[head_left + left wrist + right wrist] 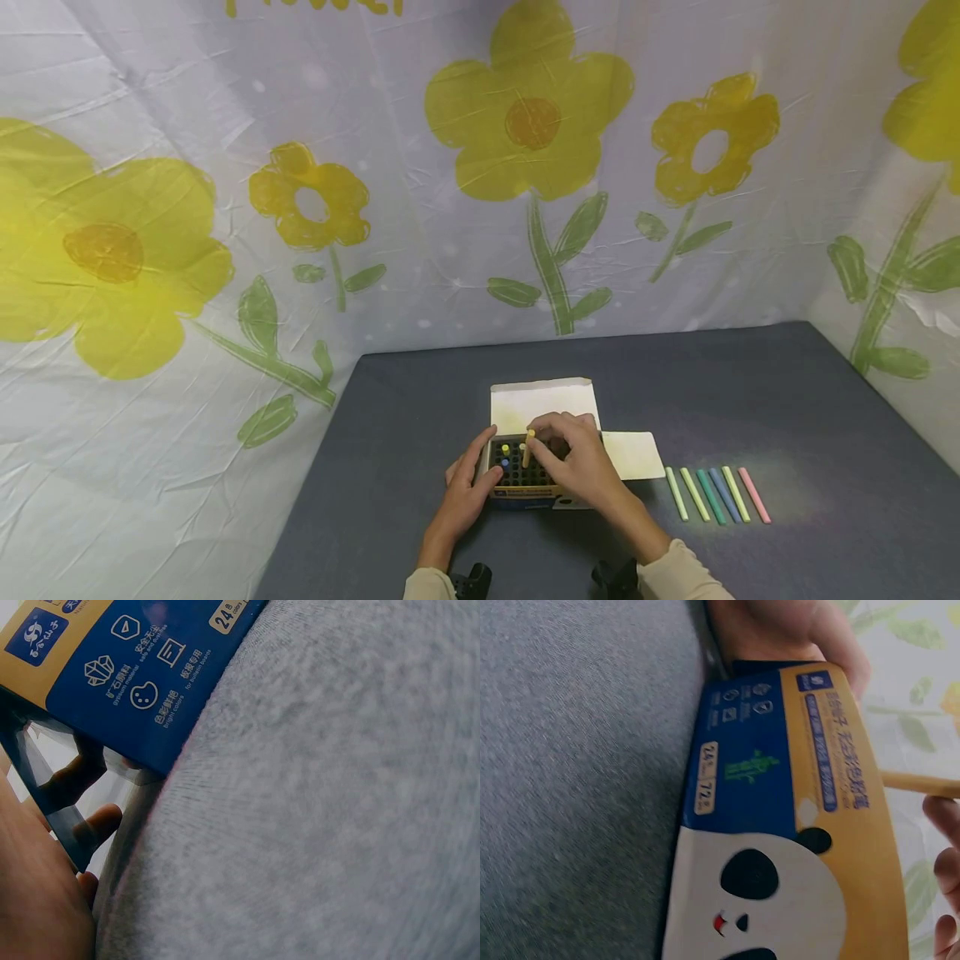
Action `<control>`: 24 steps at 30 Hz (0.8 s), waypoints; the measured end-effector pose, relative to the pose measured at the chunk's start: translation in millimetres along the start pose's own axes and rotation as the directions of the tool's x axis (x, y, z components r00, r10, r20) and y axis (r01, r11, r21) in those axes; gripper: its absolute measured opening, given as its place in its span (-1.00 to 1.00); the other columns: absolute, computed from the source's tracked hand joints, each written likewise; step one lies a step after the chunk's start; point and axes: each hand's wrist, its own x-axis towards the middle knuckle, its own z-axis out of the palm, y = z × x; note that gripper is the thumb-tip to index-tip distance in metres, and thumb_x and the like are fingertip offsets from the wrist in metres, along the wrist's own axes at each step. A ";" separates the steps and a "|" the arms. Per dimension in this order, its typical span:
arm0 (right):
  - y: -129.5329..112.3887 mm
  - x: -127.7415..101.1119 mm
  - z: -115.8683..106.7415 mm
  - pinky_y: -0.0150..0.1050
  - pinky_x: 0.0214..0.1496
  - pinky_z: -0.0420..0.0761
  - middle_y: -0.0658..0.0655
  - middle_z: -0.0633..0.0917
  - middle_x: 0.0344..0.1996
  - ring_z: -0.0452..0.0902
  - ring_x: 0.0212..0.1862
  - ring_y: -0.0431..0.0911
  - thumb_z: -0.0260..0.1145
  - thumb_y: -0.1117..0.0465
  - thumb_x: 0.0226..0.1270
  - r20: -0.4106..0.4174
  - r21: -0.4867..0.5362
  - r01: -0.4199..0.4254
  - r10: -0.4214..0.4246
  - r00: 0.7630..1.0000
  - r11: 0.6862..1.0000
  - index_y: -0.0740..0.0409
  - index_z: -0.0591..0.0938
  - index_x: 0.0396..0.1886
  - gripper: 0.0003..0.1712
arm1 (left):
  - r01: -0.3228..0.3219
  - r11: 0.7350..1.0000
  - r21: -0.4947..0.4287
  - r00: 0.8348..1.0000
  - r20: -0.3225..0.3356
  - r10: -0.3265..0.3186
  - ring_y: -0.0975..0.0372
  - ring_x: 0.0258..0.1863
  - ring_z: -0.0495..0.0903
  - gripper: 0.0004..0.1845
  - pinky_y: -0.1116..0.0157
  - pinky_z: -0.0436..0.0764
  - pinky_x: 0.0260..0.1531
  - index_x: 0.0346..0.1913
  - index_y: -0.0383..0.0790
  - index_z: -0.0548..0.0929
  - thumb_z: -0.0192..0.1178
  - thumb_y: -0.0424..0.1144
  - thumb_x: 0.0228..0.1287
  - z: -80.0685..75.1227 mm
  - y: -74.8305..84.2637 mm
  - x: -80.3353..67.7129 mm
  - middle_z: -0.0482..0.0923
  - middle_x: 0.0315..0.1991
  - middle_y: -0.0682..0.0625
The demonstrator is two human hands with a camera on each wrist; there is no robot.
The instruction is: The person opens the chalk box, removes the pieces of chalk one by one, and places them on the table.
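A chalk box (517,493), blue and yellow with a panda on its front, stands with its lid up and a black holed insert (513,477) inside. Short yellow and blue chalk ends poke out of some holes. My left hand (463,498) holds the box's left end, thumb at the near corner and fingers along the side. In my right hand (577,458) a yellow-orange chalk stick (527,450) is pinched upright over the insert. The right wrist view shows that chalk (922,784) rising behind the box's printed front (780,825).
Several chalk sticks (713,496) in white, yellow, green, blue and pink lie in a row right of the box. A white side flap (633,455) sticks out toward them. Behind the dark grey table (420,392) hangs a flower-printed cloth (420,217).
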 end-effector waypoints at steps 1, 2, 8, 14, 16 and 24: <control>0.5 1.0 -1.9 -0.10 -0.04 0.26 -0.17 0.74 -0.46 0.47 -0.42 -0.39 0.48 0.31 0.25 -0.008 0.007 0.005 -0.005 1.000 1.000 0.07 0.71 -0.12 -0.78 | -0.001 1.000 0.001 1.000 0.001 0.001 -0.17 0.56 0.00 -0.38 -0.42 0.14 0.30 0.53 0.43 0.25 0.12 -0.04 0.50 0.2 0.1 0.2 0.21 0.58 0.05; 1.1 1.9 -3.9 -0.08 -0.01 0.26 -0.17 0.75 -0.47 0.47 -0.42 -0.39 0.47 0.32 0.25 -0.014 0.013 0.007 -0.006 1.000 1.000 0.07 0.71 -0.11 -0.77 | -0.003 1.000 0.002 1.000 0.000 0.003 -0.16 0.55 0.00 -0.38 -0.42 0.16 0.30 0.53 0.43 0.25 0.12 -0.04 0.50 0.4 0.3 0.3 0.20 0.58 0.05; 8.5 4.2 -18.0 -0.09 0.02 0.22 -0.12 0.76 -0.52 0.45 -0.48 -0.40 0.42 0.37 0.28 -0.043 0.036 0.005 -0.003 0.999 0.999 0.00 0.69 -0.08 -0.73 | -0.007 1.000 -0.006 1.000 0.003 0.007 -0.16 0.56 0.02 -0.38 -0.40 0.16 0.32 0.53 0.41 0.25 0.12 -0.05 0.50 0.0 0.2 0.1 0.21 0.58 0.03; 21.0 3.0 -35.7 -0.20 -0.03 0.19 -0.10 0.75 -0.56 0.36 -0.53 -0.36 0.42 0.42 0.27 -0.088 0.056 -0.001 0.006 0.996 0.998 0.01 0.69 -0.11 -0.72 | -0.004 1.000 -0.017 1.000 0.016 0.004 -0.23 0.56 -0.10 -0.39 -0.45 0.12 0.28 0.54 0.37 0.25 0.11 -0.04 0.52 -0.7 -1.6 -0.8 0.18 0.59 -0.02; 24.8 1.5 -42.9 -0.21 -0.04 0.18 -0.09 0.75 -0.56 0.39 -0.53 -0.34 0.41 0.44 0.27 -0.100 0.074 -0.013 0.021 0.995 0.997 0.06 0.70 -0.11 -0.73 | -0.003 1.000 -0.020 1.000 0.017 0.004 -0.24 0.56 -0.13 -0.40 -0.45 0.11 0.29 0.54 0.36 0.26 0.11 -0.04 0.52 -0.3 -2.3 -0.5 0.18 0.59 -0.02; 34.5 -8.0 -71.9 -0.24 -0.02 0.30 0.00 0.77 -0.52 0.51 -0.45 -0.28 0.40 0.42 0.30 -0.097 0.131 -0.123 0.136 0.986 0.984 0.16 0.73 -0.08 -0.78 | 0.004 1.000 -0.021 1.000 0.007 -0.004 -0.24 0.57 -0.14 -0.41 -0.46 0.08 0.29 0.52 0.35 0.30 0.13 -0.06 0.51 0.7 -1.1 -0.1 0.21 0.58 0.00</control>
